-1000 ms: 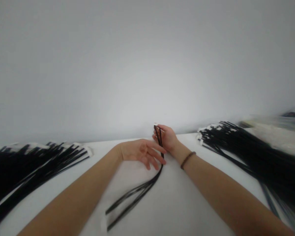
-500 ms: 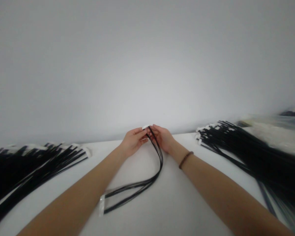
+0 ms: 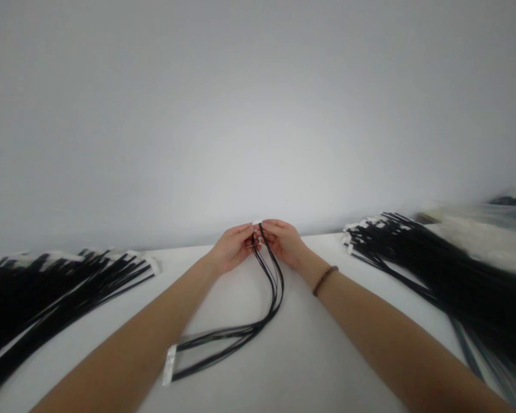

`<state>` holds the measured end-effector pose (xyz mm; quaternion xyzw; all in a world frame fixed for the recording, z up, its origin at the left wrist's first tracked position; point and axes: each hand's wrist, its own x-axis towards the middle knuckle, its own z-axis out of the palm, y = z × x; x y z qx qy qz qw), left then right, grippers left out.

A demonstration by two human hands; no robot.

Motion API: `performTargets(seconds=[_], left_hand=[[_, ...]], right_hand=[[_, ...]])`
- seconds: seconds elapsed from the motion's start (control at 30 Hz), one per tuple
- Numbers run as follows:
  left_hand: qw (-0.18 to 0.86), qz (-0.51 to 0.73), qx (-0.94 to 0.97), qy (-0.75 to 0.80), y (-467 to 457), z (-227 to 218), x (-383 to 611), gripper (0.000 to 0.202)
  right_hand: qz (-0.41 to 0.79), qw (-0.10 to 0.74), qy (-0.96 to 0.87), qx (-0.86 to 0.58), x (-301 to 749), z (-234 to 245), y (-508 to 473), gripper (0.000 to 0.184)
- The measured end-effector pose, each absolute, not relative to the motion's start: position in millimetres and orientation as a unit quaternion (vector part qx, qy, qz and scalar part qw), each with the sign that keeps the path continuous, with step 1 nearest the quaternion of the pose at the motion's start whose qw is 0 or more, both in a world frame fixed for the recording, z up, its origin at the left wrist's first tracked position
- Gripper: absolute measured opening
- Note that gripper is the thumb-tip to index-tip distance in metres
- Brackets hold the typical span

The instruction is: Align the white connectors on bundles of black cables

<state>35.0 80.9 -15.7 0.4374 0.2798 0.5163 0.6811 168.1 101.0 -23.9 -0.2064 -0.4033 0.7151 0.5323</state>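
A wire harness of thin black wires [image 3: 279,287] curves over the white table between my forearms. Its upper end has a small white connector [image 3: 257,222], pinched between the fingertips of my left hand [image 3: 234,246] and my right hand [image 3: 282,242]. Both hands are closed on that end, close together near the table's far edge. The other end, a longer white connector [image 3: 169,365], lies beside my left forearm. There the wires split into two groups. My fingers partly hide the upper connector.
To the left lies a large pile of black wire harnesses [image 3: 69,292] with white connectors. Another pile of harnesses [image 3: 434,269] lies to the right, with clear plastic bags [image 3: 485,235] behind it. A grey wall [image 3: 258,115] rises past the white table [image 3: 318,355].
The upper connector has turned in my fingers, and the wires below it have spread apart. The lower connector has slid slightly left and toward me.
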Motion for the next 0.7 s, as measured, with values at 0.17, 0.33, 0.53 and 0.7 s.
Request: performTargets(seconds=[0.17, 0.33, 0.53, 0.7], left_hand=[[0.675, 0.509, 0.449, 0.289, 80.0, -15.3, 35.1, 0.011], [0.68, 0.508, 0.441, 0.292, 78.1, -13.1, 34.3, 0.012], [0.691, 0.506, 0.432, 0.284, 76.9, -10.5, 33.9, 0.012], [0.692, 0.509, 0.429, 0.279, 76.6, -10.6, 34.1, 0.011]], right_hand=[[0.691, 0.552, -0.412, -0.22, 167.5, -25.9, 102.7, 0.015], [0.682, 0.549, -0.427, -0.226, 169.9, -26.8, 103.8, 0.018], [0.709, 0.511, -0.444, -0.197, 173.5, -29.3, 107.4, 0.017], [0.715, 0.495, -0.458, -0.185, 174.1, -25.4, 105.5, 0.014]])
